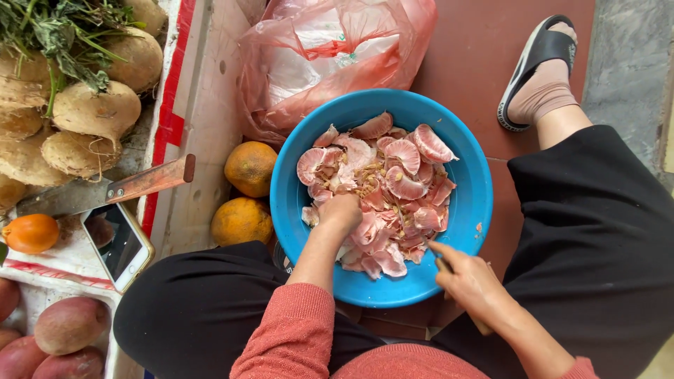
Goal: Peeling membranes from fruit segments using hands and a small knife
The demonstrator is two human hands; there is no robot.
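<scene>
At far left, pale brown root vegetables (95, 109) heaped with green leafy stems (63, 28) across them. Below the heap, a cleaver (105, 191) with a reddish handle lying flat, a small orange fruit (30, 233) beside it, and a phone (118, 245) face up. At lower left corner, reddish-skinned round fruits (67, 326). Just right of this, a white crate edge (203, 105) with a red stripe. On the floor next to the crate, two yellow-orange citrus fruits (246, 193), one above the other, touching the blue bowl's left side. Above them, a crumpled pink plastic bag (330, 52) with something white inside. At centre, a round blue bowl (382, 196) on the red tiled floor (484, 63), between black-trousered knees, filled with pink peeled citrus segments (400, 179) and bits of pale membrane. Left hand (340, 210), sleeve in coral knit, reaching into the bowl, fingers curled down on the segments near the bowl's left middle; whether gripping one, cannot tell. Right hand (470, 281) at the bowl's lower right rim, closed around something thin and dark, hard to make out, forefinger stretched toward the segments. At upper right, a foot in a sock and black sandal (544, 67) on the floor, beside a grey stone strip.
</scene>
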